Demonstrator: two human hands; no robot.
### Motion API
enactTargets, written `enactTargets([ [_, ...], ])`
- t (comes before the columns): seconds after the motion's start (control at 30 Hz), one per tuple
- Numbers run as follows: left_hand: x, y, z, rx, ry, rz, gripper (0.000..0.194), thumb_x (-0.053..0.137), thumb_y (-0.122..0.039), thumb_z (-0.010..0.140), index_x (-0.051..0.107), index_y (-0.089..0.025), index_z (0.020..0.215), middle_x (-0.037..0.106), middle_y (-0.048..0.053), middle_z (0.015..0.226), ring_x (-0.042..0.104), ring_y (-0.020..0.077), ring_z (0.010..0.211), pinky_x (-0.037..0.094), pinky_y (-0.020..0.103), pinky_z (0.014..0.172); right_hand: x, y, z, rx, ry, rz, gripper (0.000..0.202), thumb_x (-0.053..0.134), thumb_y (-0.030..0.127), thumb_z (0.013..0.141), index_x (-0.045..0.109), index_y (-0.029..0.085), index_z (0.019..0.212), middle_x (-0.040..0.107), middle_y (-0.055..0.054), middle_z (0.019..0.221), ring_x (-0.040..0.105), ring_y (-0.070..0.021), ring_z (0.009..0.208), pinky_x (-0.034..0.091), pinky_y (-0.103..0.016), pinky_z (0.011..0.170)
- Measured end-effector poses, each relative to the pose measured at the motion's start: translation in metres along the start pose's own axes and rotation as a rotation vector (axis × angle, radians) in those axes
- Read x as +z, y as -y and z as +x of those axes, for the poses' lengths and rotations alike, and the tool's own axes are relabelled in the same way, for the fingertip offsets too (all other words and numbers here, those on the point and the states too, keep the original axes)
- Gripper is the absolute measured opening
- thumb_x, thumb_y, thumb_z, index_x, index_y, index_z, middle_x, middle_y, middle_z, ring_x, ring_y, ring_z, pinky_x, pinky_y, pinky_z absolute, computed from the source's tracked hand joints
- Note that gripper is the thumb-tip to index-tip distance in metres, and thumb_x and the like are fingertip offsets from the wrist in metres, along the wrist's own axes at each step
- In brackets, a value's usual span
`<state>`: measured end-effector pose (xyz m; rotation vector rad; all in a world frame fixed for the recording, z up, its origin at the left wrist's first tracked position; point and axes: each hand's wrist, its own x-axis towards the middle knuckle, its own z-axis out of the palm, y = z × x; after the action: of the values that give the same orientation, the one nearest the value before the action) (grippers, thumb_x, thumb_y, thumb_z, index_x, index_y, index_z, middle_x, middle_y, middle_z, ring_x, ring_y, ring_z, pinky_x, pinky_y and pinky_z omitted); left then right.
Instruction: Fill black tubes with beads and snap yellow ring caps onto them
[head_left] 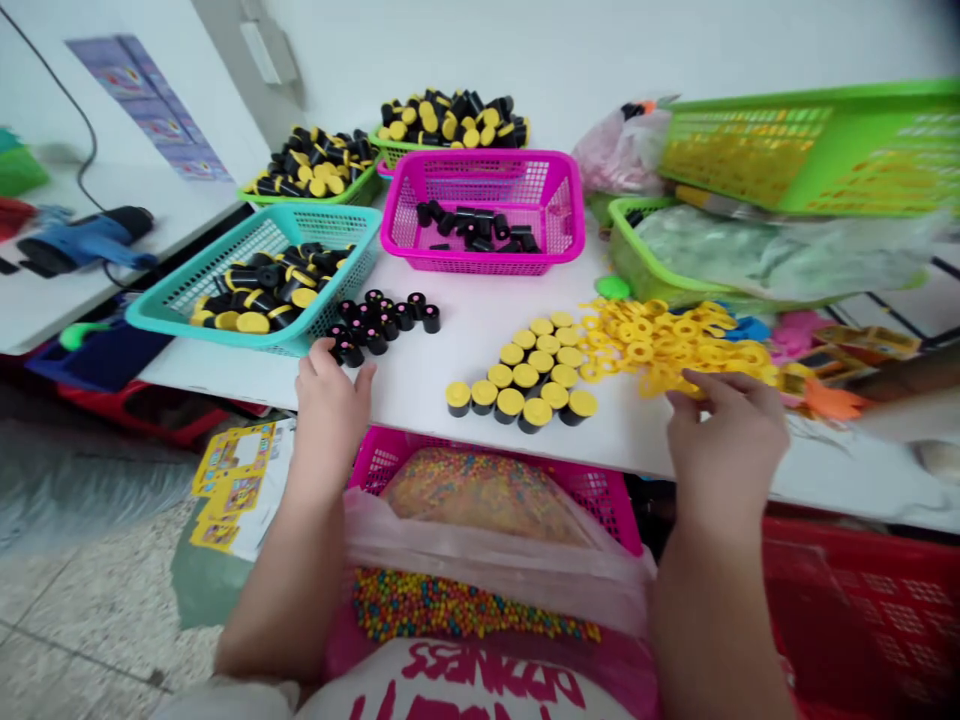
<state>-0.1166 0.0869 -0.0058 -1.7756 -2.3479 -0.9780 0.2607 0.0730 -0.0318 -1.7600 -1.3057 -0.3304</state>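
My left hand [334, 405] is at the near edge of a cluster of small black cylinders [375, 330] with pink dots on top. Its thumb and fingers are apart, with nothing visible between them. My right hand [727, 435] reaches the near side of a heap of yellow plastic ring pieces [652, 340], thumb and forefinger pinched on a yellow piece; the fingertips partly hide it. Between the hands, several black cylinders with yellow caps [525, 375] stand upright in rows on the white table [420, 400].
A teal basket [262, 340] holds capped cylinders; a magenta basket [484, 265] holds black ones. Green baskets [652, 270] stand at the right and back. Below the table edge, an open bag of colourful beads [465, 605] lies at my lap. A blue heat gun [90, 240] rests at left.
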Motion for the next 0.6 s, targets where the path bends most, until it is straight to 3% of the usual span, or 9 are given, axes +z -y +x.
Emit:
enactTargets([
  [0.13, 0.005, 0.005, 0.01, -0.152, 0.088, 0.087, 0.056, 0.065, -0.025, 0.086, 0.045, -0.004, 0.135, 0.054, 0.027, 0.12, 0.059, 0.0427, 0.115, 0.048, 0.057, 0.097, 0.0, 0.0, 0.004, -0.115, -0.162, 0.014, 0.031, 0.058, 0.017, 0.073, 0.08, 0.014, 0.095, 0.067, -0.017, 0.099, 0.066, -0.0291, 0.09, 0.053, -0.045, 0.083],
  [0.27, 0.012, 0.005, 0.016, -0.144, 0.085, 0.053, 0.057, 0.062, -0.027, 0.087, 0.045, -0.01, 0.139, 0.051, 0.024, 0.118, 0.064, 0.0409, 0.105, 0.05, 0.055, 0.092, -0.006, 0.021, 0.004, -0.235, -0.325, 0.065, 0.034, 0.057, 0.013, 0.078, 0.077, 0.021, 0.104, 0.07, -0.013, 0.103, 0.068, -0.0278, 0.101, 0.054, -0.043, 0.088],
  [0.4, 0.015, 0.009, 0.017, -0.105, 0.019, -0.01, 0.058, 0.063, -0.026, 0.085, 0.045, -0.019, 0.14, 0.048, 0.018, 0.114, 0.067, 0.0361, 0.094, 0.053, 0.053, 0.088, -0.008, 0.039, -0.003, -0.239, -0.263, 0.133, 0.022, 0.058, 0.021, 0.087, 0.076, 0.023, 0.1, 0.071, -0.012, 0.101, 0.069, -0.0257, 0.097, 0.056, -0.04, 0.081],
  [0.5, 0.017, 0.014, 0.018, -0.09, 0.022, 0.024, 0.047, 0.062, -0.027, 0.085, 0.054, -0.02, 0.131, 0.046, 0.017, 0.111, 0.065, 0.0375, 0.098, 0.051, 0.054, 0.09, -0.007, 0.045, -0.007, -0.2, -0.178, 0.155, 0.019, 0.059, 0.025, 0.087, 0.076, 0.024, 0.097, 0.07, -0.012, 0.105, 0.067, -0.0247, 0.095, 0.054, -0.035, 0.065],
  [0.6, 0.02, 0.015, 0.022, -0.083, -0.001, 0.023, 0.041, 0.063, -0.026, 0.085, 0.057, -0.017, 0.124, 0.045, 0.016, 0.112, 0.061, 0.0369, 0.106, 0.049, 0.053, 0.094, -0.007, 0.048, -0.009, -0.113, -0.109, 0.238, 0.023, 0.063, 0.028, 0.084, 0.073, 0.023, 0.104, 0.067, -0.014, 0.111, 0.065, -0.0235, 0.094, 0.053, -0.034, 0.065],
])
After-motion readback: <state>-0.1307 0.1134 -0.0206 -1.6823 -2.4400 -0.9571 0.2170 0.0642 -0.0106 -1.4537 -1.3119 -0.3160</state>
